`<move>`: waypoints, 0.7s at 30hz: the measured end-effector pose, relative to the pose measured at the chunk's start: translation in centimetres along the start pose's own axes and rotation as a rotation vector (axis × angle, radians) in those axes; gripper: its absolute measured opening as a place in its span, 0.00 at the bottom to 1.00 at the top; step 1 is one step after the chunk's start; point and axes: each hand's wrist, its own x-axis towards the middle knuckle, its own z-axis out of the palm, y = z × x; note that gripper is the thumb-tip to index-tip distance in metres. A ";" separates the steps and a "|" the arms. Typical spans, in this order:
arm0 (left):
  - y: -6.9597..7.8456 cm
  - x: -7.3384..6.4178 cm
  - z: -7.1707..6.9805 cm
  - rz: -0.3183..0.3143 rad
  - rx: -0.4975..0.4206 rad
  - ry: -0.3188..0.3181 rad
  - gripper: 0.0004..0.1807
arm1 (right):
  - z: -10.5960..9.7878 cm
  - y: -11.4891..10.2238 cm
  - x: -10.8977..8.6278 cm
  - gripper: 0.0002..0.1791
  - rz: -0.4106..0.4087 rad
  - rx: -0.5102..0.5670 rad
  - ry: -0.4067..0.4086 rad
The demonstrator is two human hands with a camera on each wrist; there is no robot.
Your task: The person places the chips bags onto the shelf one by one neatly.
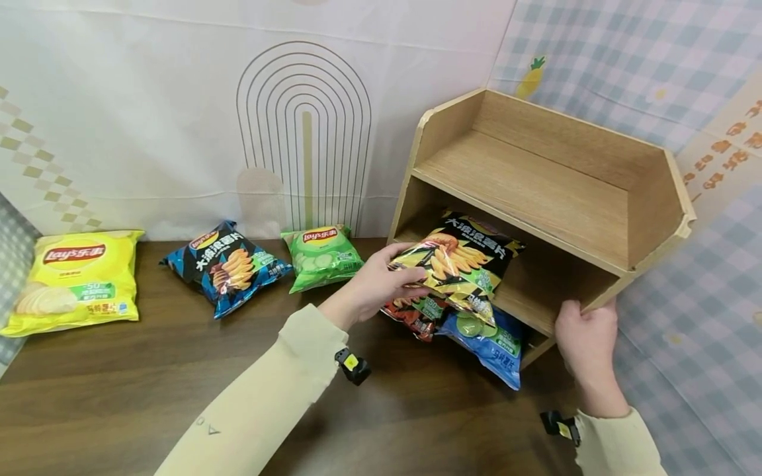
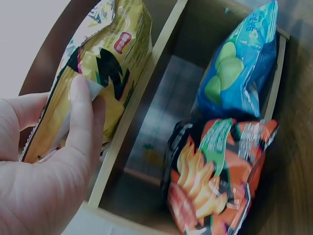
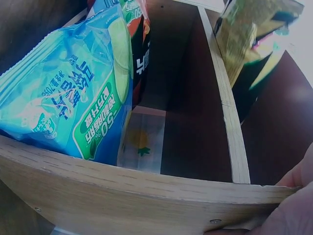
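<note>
My left hand [image 1: 378,287] pinches the left edge of a black-and-yellow bag of chips [image 1: 461,258], tilted at the opening of the middle shelf of a small wooden rack [image 1: 536,178]. In the left wrist view, the thumb and fingers are on either side of that bag's edge. My right hand [image 1: 589,340] grips the front edge of the rack's right side panel, also seen in the right wrist view. Below the held bag, a blue bag of chips [image 1: 491,340] and a red-and-black bag of chips [image 1: 417,314] sit in the lower compartment, partly sticking out.
Along the wall to the left lie a green bag of chips [image 1: 324,258], a blue-and-black bag of chips [image 1: 229,268] and a yellow bag of chips [image 1: 77,281], all on the dark wooden table [image 1: 149,383]. Patterned cloth [image 1: 178,99] hangs behind and at the sides.
</note>
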 end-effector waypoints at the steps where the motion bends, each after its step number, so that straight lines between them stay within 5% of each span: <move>1: -0.2 0.2 0.3 0.006 0.006 -0.001 0.30 | 0.0 0.0 0.0 0.26 -0.004 0.004 -0.001; 11: -2.5 2.3 3.3 0.033 0.018 -0.049 0.29 | 0.0 0.0 -0.1 0.23 0.002 -0.024 0.012; 21: -3.6 3.7 5.7 0.126 0.304 0.115 0.33 | -0.2 -0.2 -0.2 0.22 0.021 -0.068 0.012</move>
